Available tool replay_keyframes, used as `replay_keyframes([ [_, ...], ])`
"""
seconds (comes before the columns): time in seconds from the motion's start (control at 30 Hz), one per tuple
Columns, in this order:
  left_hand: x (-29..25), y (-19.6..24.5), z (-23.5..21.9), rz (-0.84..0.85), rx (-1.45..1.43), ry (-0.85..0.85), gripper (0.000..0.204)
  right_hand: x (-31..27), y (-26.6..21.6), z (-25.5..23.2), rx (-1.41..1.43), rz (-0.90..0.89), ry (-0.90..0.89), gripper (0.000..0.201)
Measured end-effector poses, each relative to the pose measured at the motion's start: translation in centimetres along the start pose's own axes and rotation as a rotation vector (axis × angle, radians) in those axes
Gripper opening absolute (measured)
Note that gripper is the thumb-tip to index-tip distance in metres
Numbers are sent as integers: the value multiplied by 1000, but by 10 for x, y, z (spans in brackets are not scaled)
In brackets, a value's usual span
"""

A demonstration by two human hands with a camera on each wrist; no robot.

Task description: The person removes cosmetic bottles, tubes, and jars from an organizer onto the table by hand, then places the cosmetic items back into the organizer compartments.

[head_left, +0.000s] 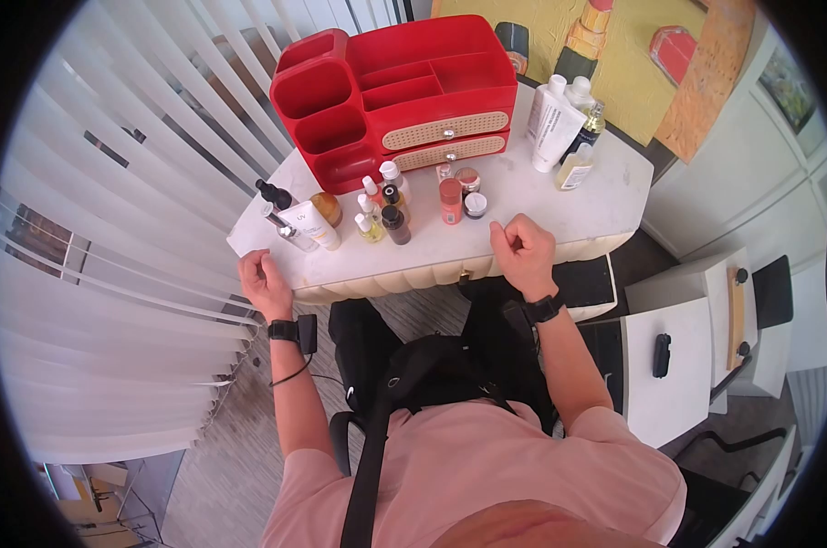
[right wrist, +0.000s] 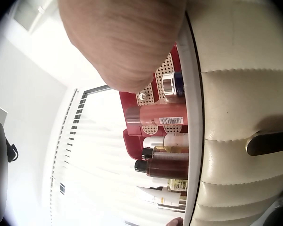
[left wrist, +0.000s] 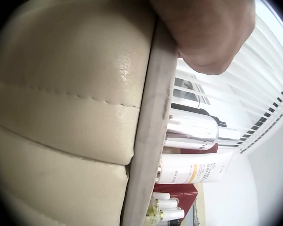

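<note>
Both the left hand [head_left: 264,283] and the right hand [head_left: 521,251] are rested loosely curled and empty on the white tabletop [head_left: 560,215]. Nearest the right hand, before the red plastic organiser [head_left: 395,91], the coral cylindrical bottle [head_left: 450,201] is judged light, rigid and slippery, best gripped mid-body.

I see my left hand [head_left: 262,281] resting on the near left edge of the desk [head_left: 560,215], loosely curled and holding nothing. My right hand [head_left: 521,251] rests on the near edge further right, also curled, just near the peach bottle [head_left: 450,201] standing upright with the small bottles.
</note>
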State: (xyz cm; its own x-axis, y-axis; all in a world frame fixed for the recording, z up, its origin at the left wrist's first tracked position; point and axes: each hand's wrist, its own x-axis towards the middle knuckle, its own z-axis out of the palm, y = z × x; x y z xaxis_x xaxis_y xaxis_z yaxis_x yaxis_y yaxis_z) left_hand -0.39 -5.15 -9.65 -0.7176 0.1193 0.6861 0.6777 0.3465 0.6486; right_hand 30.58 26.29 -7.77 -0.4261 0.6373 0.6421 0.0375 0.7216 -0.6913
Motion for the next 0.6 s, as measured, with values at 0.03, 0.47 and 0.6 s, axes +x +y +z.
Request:
replay_keyframes([
  [0.03, 0, 0, 0, -1, 0, 0, 11, 0, 0, 0, -1, -4, 1, 37],
  [0.47, 0, -4, -1, 7, 34, -1, 10, 1, -2, 0, -11, 3, -1, 37],
  [0.6, 0, -5, 0, 24, 26, 7, 9, 0, 0, 1, -19, 9, -5, 37],
])
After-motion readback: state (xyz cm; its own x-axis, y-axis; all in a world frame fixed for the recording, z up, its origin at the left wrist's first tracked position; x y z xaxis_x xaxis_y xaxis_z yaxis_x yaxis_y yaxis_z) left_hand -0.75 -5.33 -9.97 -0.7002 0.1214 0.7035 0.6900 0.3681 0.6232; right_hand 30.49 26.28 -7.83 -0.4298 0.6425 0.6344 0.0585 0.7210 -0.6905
